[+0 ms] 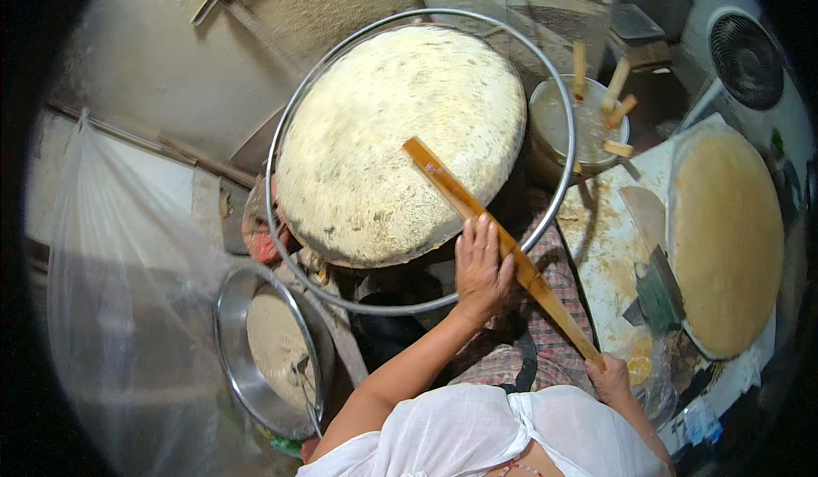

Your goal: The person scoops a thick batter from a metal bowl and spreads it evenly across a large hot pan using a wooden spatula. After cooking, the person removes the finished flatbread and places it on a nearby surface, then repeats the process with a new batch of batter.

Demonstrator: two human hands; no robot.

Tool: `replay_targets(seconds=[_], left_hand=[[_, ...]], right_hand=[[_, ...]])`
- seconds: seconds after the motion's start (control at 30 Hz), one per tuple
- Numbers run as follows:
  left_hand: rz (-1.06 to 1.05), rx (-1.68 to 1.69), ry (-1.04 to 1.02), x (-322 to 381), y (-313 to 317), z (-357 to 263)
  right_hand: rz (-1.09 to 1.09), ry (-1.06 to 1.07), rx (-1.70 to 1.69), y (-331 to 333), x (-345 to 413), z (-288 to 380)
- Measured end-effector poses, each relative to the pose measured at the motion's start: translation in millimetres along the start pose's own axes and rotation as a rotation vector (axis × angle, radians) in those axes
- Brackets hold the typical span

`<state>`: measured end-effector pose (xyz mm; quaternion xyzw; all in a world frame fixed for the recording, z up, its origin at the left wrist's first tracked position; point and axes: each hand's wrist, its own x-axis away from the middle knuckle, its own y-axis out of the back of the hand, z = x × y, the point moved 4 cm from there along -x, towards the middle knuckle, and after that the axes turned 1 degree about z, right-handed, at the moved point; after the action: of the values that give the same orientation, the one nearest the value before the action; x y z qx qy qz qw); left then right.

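Observation:
A long flat bamboo strip (529, 277) slants across in front of me, its upper end over a large round griddle. My right hand (610, 378) grips the strip's lower end, close to my body. My left hand (480, 272) lies flat against the strip's middle, fingers straight and fingertips on its edge, not wrapped around it. Pale, mottled batter or a thin flatbread (383, 138) covers the domed griddle. A metal hoop (276, 151) surrounds the griddle. Whether the strip's far end touches the pale layer, I cannot tell.
At left, a steel basin (233, 343) holds beige batter (275, 343) and a ladle (303, 375), beside a clear plastic sheet (121, 298). A bucket (540, 116) with several wooden handles stands upper right. Browned flatbread (728, 240) lies on the right-hand table (604, 247); a fan (746, 60) stands beyond.

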<state>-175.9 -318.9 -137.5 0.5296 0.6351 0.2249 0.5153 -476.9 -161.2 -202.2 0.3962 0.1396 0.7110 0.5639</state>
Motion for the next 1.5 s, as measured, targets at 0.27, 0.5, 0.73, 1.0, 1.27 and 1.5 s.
replay_targets(seconds=[0.27,0.5,0.73,1.0,1.27,1.5], left_hand=[[0.040,-0.023,-0.145,-162,-46,-1],[-0.031,-0.179,0.185,-131,32,144],[-0.063,-0.244,0.380,4,95,183],[-0.015,0.027,0.016,-54,28,63],[0.086,0.027,-0.090,-180,-35,40],[-0.023,-0.070,0.212,-167,27,165]], right_hand=[[0.047,-0.032,-0.318,18,-50,71],[0.351,0.118,-0.290,-6,-105,176],[0.468,0.219,-0.057,-47,-81,186],[0.025,0.031,-0.122,-12,-29,97],[0.004,0.183,-0.219,2,-81,99],[0.327,0.063,-0.235,1,-141,200]])
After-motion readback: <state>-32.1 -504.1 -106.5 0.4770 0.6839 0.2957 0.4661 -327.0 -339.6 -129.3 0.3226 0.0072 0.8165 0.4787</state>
